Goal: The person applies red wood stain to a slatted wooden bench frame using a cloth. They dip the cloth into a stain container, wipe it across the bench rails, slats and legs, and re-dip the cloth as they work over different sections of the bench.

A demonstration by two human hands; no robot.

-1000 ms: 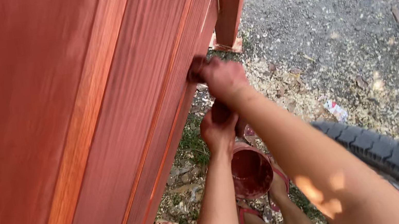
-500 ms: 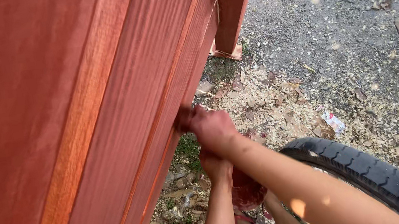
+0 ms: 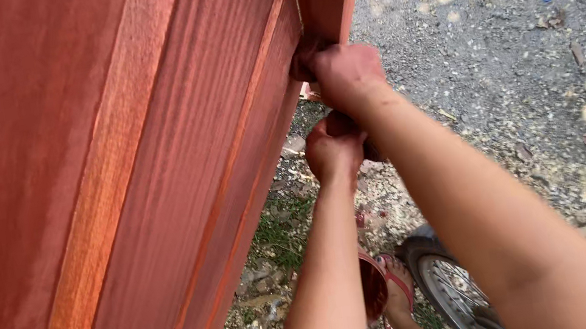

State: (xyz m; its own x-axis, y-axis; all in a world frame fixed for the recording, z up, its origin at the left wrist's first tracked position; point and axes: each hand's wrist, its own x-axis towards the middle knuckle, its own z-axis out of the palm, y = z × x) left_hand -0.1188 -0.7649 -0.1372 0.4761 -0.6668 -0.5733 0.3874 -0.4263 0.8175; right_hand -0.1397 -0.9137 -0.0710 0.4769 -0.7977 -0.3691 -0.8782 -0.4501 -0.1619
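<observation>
Nearest the camera, a spoked wheel with a dark tyre [image 3: 439, 281] on the ground, a foot in a red sandal [image 3: 395, 291] beside it. Above these, left hand [image 3: 336, 152] closed in a fist; its contents hidden. Farther on, right hand [image 3: 345, 73] clenched against the reddish-stained wooden panel [image 3: 156, 168], fingers curled on something dark pressed to its edge; what it is, impossible to tell. Beyond, grey gravel ground [image 3: 520, 41].

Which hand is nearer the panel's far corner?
Right. The right hand presses against the red wooden panel at its far corner; the left hand is lower, off the wood.
</observation>
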